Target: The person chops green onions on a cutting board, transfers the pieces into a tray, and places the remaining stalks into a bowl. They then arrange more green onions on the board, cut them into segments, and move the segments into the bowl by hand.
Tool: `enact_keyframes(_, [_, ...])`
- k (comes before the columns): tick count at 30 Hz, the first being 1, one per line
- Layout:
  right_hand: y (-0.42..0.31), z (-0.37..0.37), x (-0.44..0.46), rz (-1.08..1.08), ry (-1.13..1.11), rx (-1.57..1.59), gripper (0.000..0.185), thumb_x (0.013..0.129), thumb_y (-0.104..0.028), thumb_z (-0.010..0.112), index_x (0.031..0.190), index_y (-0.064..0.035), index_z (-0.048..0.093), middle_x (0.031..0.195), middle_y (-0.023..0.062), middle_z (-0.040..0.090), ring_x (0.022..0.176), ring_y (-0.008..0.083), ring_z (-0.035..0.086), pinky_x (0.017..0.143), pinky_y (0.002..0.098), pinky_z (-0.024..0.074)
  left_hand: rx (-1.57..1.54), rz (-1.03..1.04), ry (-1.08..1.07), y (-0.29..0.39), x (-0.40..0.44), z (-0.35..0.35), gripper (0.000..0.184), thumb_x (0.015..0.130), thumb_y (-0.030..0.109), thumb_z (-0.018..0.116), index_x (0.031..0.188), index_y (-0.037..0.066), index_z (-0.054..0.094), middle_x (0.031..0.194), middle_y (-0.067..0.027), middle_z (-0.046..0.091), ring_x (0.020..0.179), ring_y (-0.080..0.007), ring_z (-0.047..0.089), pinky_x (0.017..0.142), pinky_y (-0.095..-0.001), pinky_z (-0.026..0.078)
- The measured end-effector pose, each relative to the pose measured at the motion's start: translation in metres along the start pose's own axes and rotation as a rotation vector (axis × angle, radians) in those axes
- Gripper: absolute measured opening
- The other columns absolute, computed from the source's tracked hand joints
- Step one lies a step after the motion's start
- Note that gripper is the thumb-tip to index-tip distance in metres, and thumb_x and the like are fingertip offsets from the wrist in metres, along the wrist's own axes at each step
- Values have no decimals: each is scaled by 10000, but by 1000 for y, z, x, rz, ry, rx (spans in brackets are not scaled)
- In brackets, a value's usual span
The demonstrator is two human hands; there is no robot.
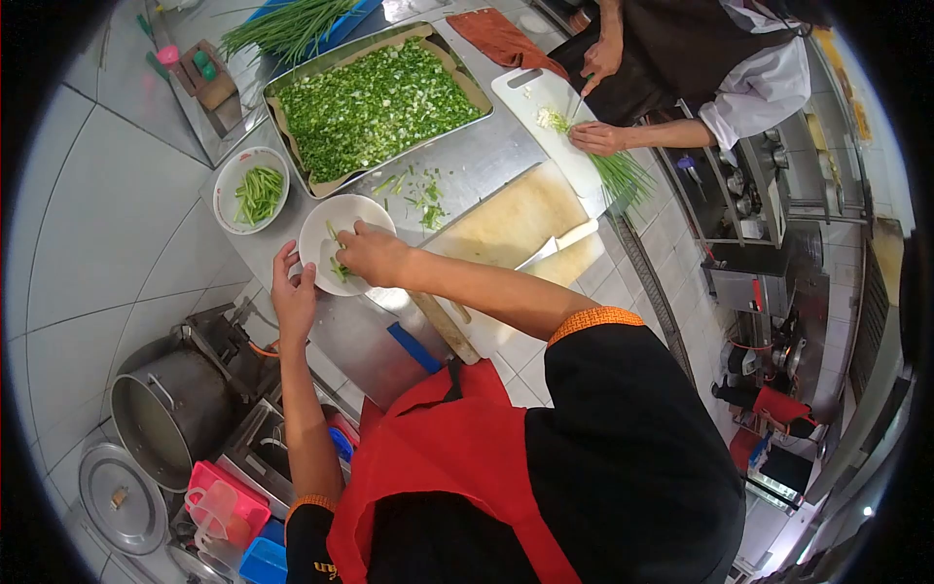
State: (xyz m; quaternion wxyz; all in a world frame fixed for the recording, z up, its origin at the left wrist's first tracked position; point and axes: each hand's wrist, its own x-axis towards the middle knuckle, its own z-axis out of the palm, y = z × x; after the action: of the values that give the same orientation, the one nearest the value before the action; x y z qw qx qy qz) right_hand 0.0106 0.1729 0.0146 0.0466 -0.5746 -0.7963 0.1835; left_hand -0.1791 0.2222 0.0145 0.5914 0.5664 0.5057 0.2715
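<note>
A white bowl (375, 216) with a few green vegetable strips (340, 269) stands near the edge of the steel counter. My right hand (372, 255) reaches into it, fingers closed around some strips; their tips are partly hidden. At the bowl's left rim is my left hand (295, 292), fingers apart and thumb close to the rim; whether it touches is unclear. Just beyond sits a second white bowl (226, 206) holding cut green strips. Behind both, a large metal tray (387, 167) is full of chopped green onion.
A knife (556, 243) lies on a worn cutting board (506, 216) to the right. Across the counter, a co-worker's hands (600, 138) cut green onions on a white board (574, 173). A large pot (156, 428) stands lower left. Whole green onions (292, 29) lie behind the tray.
</note>
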Motion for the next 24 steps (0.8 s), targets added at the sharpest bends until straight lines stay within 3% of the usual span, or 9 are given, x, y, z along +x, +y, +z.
enact_keyframes(5, [1, -1, -1, -3, 7, 18, 222, 832, -128, 645, 1035, -68, 710, 1205, 169, 579, 1170, 444, 544, 885, 452, 560, 32, 16, 26, 0, 0, 0, 453, 959, 58, 596, 1393, 67, 464, 1227, -103, 600, 844, -118, 631, 672, -247, 514])
enact_keyframes(14, [0, 10, -3, -4, 56, 59, 181, 852, -134, 612, 1003, -50, 664, 1085, 185, 607, 992, 428, 628, 804, 461, 566, 49, 36, 69, -1, 2, 4, 404, 956, 60, 607, 1348, 50, 508, 1180, -102, 624, 879, -139, 640, 716, -265, 524])
enact_keyframes(16, [0, 7, -3, 6, 57, 68, 189, 829, -119, 633, 1004, -52, 656, 1066, 161, 614, 967, 372, 639, 817, 447, 547, 38, 29, 64, -2, 1, 4, 404, 957, 63, 607, 1348, 50, 507, 1180, -101, 624, 886, -143, 642, 725, -269, 526])
enact_keyframes(22, [3, 11, -2, 6, 67, 87, 184, 815, -111, 653, 989, -51, 660, 1064, 160, 616, 959, 362, 640, 843, 427, 539, 50, -6, 88, 3, -2, 6, 396, 947, 79, 619, 1330, 37, 525, 1175, -106, 632, 909, -174, 646, 766, -297, 534])
enact_keyframes(24, [4, 13, -1, 7, 61, 76, 184, 812, -108, 656, 987, -49, 659, 1065, 158, 616, 962, 361, 637, 845, 428, 538, 198, 103, 141, 4, -4, 7, 391, 934, 73, 624, 1313, 27, 543, 1204, -105, 614, 969, -201, 635, 798, -315, 534])
